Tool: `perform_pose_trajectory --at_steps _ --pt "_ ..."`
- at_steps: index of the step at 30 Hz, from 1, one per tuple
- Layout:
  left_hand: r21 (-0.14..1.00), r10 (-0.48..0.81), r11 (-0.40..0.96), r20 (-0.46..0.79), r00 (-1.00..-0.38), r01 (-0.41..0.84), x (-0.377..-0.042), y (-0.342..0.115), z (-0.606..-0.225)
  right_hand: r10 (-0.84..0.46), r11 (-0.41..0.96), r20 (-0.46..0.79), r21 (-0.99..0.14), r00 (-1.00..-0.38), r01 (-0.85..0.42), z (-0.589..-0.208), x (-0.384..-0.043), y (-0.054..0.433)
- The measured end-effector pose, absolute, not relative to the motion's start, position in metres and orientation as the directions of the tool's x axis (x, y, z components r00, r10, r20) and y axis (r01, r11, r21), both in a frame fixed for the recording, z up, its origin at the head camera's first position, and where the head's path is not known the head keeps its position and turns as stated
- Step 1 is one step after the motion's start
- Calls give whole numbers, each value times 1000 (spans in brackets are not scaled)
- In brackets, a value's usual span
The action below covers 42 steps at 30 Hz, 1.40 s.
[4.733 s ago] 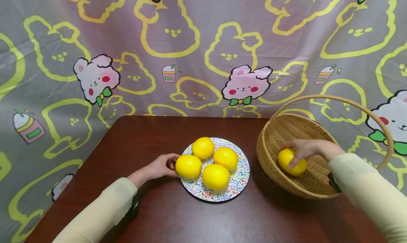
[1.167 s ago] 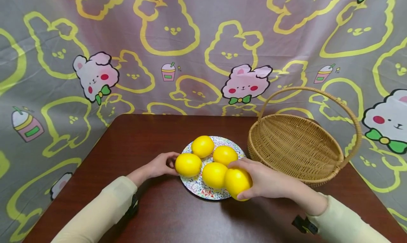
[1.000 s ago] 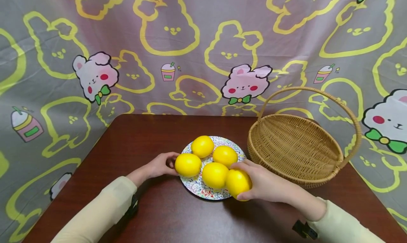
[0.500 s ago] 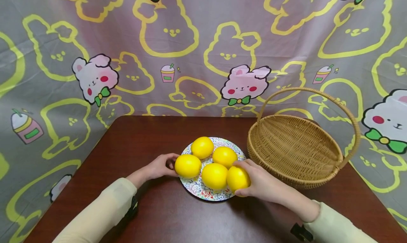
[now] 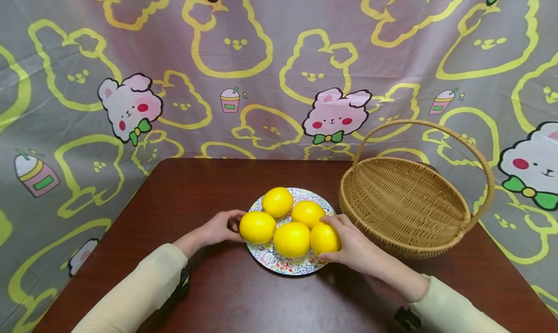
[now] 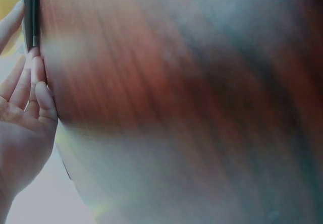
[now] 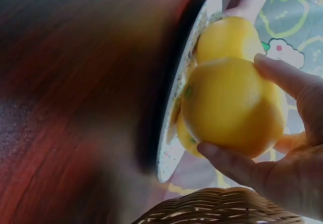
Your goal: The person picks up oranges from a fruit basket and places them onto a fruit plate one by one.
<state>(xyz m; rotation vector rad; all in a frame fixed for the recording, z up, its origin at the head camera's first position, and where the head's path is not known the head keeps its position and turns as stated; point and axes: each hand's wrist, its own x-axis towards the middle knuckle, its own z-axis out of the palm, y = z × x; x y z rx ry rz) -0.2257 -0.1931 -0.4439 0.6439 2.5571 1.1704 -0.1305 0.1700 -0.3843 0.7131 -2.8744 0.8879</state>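
Observation:
A round white plate point(image 5: 283, 268) with a multicoloured squiggle pattern lies on the dark table and bears several yellow lemons point(image 5: 277, 202). At its left edge my left hand point(image 5: 220, 228) holds the plate, close against the leftmost lemon point(image 5: 257, 228). In the left wrist view, fingers point(image 6: 38, 72) meet the plate's dark rim. My right hand point(image 5: 355, 245) grips another lemon point(image 5: 324, 238) between thumb and fingers, over the plate's right side. That lemon point(image 7: 232, 108) fills the middle of the right wrist view, showing a small green spot and overlapping the lemons behind.
Right of the plate stands a wicker basket point(image 5: 405, 202) with a tall arched handle, tilted so that its bare inside shows. A patterned cloth point(image 5: 261, 42) hangs behind the table point(image 5: 205, 182).
My right hand has carried a lemon out of the basket and left onto the plate's right side, nudging the front lemon slightly left. The basket now sits differently. My left hand has stayed put.

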Motion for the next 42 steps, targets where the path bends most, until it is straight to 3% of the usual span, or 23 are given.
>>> perform_pose_trajectory --at_steps 22,42 --pt "774 504 553 -16 -863 308 -228 -194 -446 -346 707 220 -577 -912 -408 -407 -145 168" --pt "769 491 573 -44 -870 284 -227 -193 -445 -336 721 248 -552 -909 -418 -411 -150 161"
